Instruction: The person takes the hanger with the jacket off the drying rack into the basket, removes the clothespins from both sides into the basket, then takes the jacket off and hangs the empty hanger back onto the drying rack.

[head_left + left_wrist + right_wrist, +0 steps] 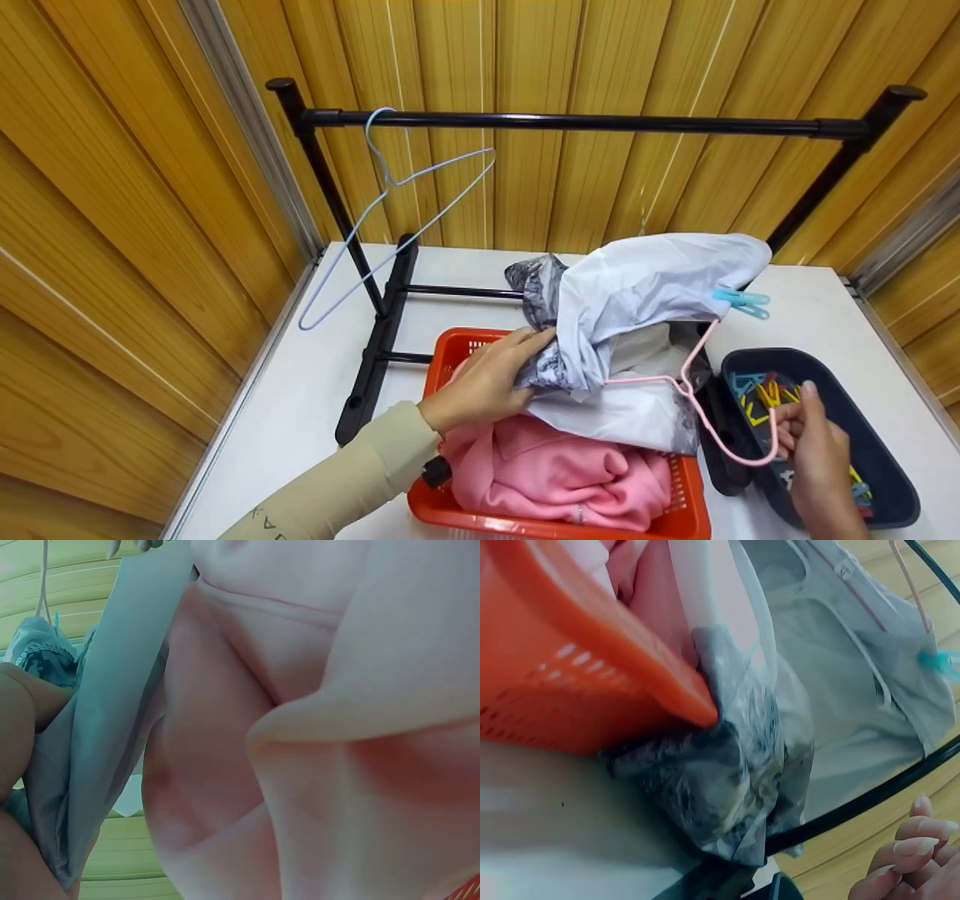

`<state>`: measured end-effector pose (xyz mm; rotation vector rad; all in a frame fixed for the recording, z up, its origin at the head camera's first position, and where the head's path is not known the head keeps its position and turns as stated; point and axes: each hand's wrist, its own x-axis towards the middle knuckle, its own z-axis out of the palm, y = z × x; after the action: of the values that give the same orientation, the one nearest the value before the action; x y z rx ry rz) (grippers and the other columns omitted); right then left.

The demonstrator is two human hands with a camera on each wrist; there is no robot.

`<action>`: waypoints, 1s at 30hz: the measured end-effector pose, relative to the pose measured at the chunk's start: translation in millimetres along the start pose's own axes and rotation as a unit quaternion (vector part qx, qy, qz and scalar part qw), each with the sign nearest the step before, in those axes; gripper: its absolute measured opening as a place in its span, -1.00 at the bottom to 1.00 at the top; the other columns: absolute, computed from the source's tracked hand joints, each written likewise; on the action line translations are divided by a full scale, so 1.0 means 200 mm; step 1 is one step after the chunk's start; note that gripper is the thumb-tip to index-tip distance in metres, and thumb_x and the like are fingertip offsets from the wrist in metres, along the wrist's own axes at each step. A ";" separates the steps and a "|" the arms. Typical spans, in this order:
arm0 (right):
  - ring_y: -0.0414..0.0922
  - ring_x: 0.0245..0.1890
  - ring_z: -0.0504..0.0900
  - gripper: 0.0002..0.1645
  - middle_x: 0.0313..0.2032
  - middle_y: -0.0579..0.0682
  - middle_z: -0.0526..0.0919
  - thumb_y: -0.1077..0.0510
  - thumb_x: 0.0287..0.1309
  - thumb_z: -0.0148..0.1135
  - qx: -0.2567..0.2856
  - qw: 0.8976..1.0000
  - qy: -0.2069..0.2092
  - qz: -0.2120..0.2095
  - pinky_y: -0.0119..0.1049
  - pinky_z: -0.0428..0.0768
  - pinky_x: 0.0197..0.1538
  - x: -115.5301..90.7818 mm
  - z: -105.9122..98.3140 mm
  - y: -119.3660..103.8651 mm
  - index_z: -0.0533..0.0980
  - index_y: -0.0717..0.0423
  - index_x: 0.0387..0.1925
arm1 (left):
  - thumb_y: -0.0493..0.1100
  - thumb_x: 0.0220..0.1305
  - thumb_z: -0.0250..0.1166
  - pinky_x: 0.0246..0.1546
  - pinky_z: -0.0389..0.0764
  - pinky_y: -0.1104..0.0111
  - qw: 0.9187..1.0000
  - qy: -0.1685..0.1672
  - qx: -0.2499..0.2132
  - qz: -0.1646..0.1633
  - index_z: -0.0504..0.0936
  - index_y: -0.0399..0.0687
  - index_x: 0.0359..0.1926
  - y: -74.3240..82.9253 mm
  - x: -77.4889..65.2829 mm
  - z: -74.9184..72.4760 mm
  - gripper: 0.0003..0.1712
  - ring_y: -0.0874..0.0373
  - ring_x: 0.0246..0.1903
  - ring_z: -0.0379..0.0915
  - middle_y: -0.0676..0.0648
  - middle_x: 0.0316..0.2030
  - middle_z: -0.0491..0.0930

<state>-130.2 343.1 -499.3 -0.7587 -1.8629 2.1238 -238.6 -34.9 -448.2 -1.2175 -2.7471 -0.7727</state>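
A white garment [660,270] with grey-patterned parts hangs on a pink hanger [686,386] above the basket. A light-blue clothespin [741,300] clips its right edge to the hanger. My left hand [487,382] grips the garment's patterned edge on the left, fingertips partly hidden in the folds. Near the hanger's hook, my right hand [817,457] hovers over the dark bin [885,457] of clothespins, its thumb up and fingers loosely curled. In the right wrist view those fingers [907,855] show nothing held, and the clipped clothespin [939,664] sits apart from them.
A red basket [555,525] holds a pink garment [555,472]. Behind stands a black rack, its bar [585,121] carrying a bare light-blue hanger [442,221] at the left. Wood-patterned walls [525,52] enclose the white table [300,397].
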 end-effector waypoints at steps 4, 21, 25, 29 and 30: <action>-0.24 -0.74 0.31 -0.30 -0.78 -0.18 0.32 -0.38 0.32 -0.16 -0.004 1.000 -0.003 0.005 -0.39 0.32 -0.64 -0.02 0.04 -0.03 0.46 0.02 -0.66 | -0.22 0.02 0.39 -0.05 0.58 0.25 1.000 -0.005 0.021 0.014 0.16 0.19 0.47 0.00 0.00 0.00 -0.02 0.12 0.03 0.51 0.04 0.22 0.43; -0.01 -0.69 -0.05 -0.36 -0.81 -0.18 0.24 -0.19 0.41 -0.14 0.057 0.994 -0.052 -0.076 -0.13 -0.10 -0.50 -0.09 0.11 -0.06 0.33 0.09 -0.72 | -0.23 -0.02 0.39 -0.25 0.50 0.44 0.992 -0.029 0.101 0.074 0.17 0.28 0.45 0.01 -0.03 0.02 0.00 0.22 -0.25 0.42 0.09 -0.01 0.43; -0.02 -0.68 -0.04 -0.38 -0.81 -0.19 0.25 -0.13 0.42 -0.09 0.057 0.995 -0.048 -0.071 -0.15 -0.09 -0.50 -0.09 0.11 -0.06 0.36 0.09 -0.73 | -0.24 0.00 0.38 -0.24 0.52 0.46 0.991 -0.032 0.099 0.085 0.18 0.25 0.45 0.01 -0.03 0.02 -0.01 0.21 -0.20 0.45 0.06 0.08 0.45; -0.08 -0.73 0.02 -0.41 -0.80 -0.17 0.26 -0.09 0.41 -0.06 0.051 0.995 -0.035 -0.082 -0.15 -0.07 -0.48 -0.10 0.11 -0.06 0.36 0.12 -0.71 | -0.25 0.01 0.38 -0.19 0.54 0.45 0.992 -0.032 0.091 0.084 0.19 0.23 0.45 0.01 -0.04 0.03 -0.03 0.20 -0.17 0.46 0.05 0.09 0.45; -0.10 -0.75 0.06 -0.42 -0.80 -0.16 0.25 -0.07 0.41 -0.04 0.051 0.995 -0.025 -0.086 -0.15 -0.06 -0.47 -0.10 0.11 -0.06 0.36 0.13 -0.71 | -0.24 0.01 0.38 -0.18 0.54 0.45 0.992 -0.032 0.090 0.083 0.19 0.23 0.45 0.01 -0.04 0.03 -0.03 0.20 -0.17 0.46 0.05 0.09 0.45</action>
<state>-127.2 316.1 -482.0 -0.5088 -1.7584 2.1273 -231.4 -36.9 -454.0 -1.4301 -2.6505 -0.4674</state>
